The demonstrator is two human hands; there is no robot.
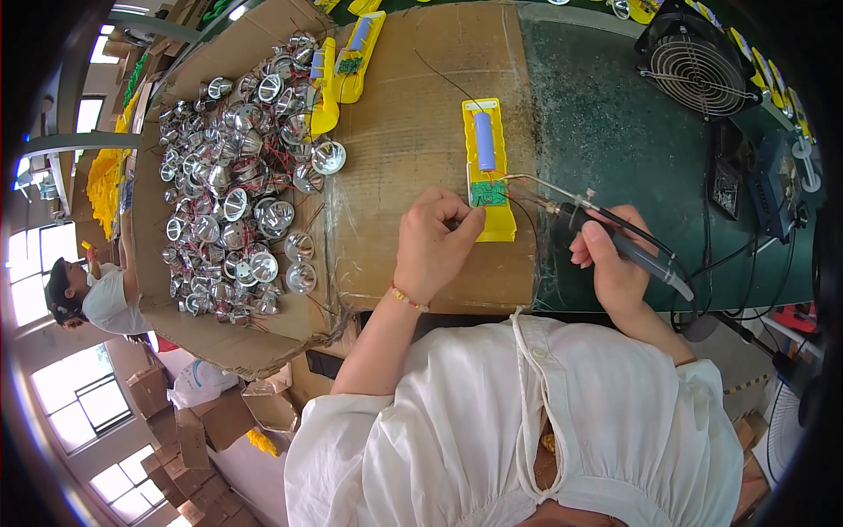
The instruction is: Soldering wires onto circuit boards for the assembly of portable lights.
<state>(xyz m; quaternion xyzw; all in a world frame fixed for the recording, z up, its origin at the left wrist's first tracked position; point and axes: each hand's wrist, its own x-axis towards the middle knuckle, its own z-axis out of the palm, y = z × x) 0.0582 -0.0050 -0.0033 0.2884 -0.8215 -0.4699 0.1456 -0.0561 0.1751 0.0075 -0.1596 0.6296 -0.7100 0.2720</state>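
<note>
A yellow plastic housing (500,225) lies on the cardboard sheet in front of me. Inside it sit a blue-purple cylindrical battery (485,140) and a small green circuit board (489,193). My left hand (432,241) is closed in a pinch at the left edge of the housing, beside the board; what the fingertips hold is hidden. My right hand (619,255) grips a soldering iron (628,249) with a thin curved metal tube along it. The iron's tip reaches the board's right side. A thin dark wire (443,77) runs from the housing's top end.
A large cardboard box (255,351) of shiny reflector cups with red wires (237,206) stands at the left. More yellow housings (358,57) lie by its far corner. A fan (698,75) and a blue box-shaped device (773,180) stand at the right, with black cables. Another person (110,294) is at far left.
</note>
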